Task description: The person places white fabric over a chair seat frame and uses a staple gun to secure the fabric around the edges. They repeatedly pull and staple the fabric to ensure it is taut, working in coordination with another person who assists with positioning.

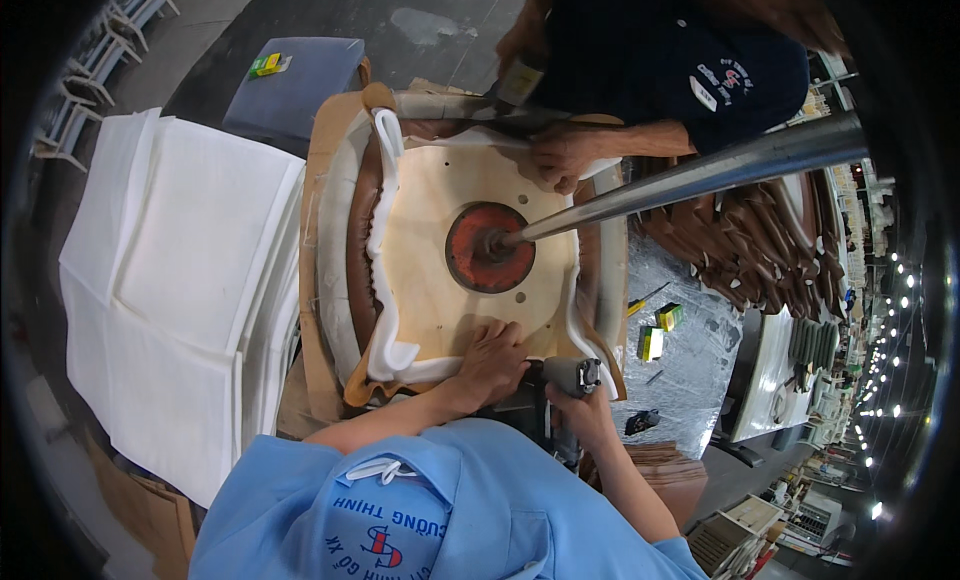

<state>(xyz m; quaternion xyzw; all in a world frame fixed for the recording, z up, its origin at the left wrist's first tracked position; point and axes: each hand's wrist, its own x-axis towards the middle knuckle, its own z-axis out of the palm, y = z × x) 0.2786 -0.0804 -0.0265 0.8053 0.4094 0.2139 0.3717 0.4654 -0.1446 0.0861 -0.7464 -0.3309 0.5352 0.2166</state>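
A plywood seat board (pixel 430 250) lies face down on a work stand, with white foam (pixel 385 280) and brown leather (pixel 358 230) wrapped up around its edges. A red round press pad (pixel 490 248) on a slanted metal pole (pixel 700 175) pins the board's middle. My left hand (pixel 492 362) presses flat on the near edge of the board, holding the cover down. My right hand (pixel 583 410) grips a grey air stapler (pixel 572 375) just right of that hand, nose at the board's near edge. A co-worker's hand (pixel 560 155) holds the far edge, beside another stapler (pixel 520 82).
A stack of white foam sheets (pixel 180 270) lies to the left. Brown leather covers (pixel 745 250) are piled at right, with small yellow-green boxes (pixel 660 328) on the grey surface near them. A grey-blue stool (pixel 295 80) stands at the far left corner.
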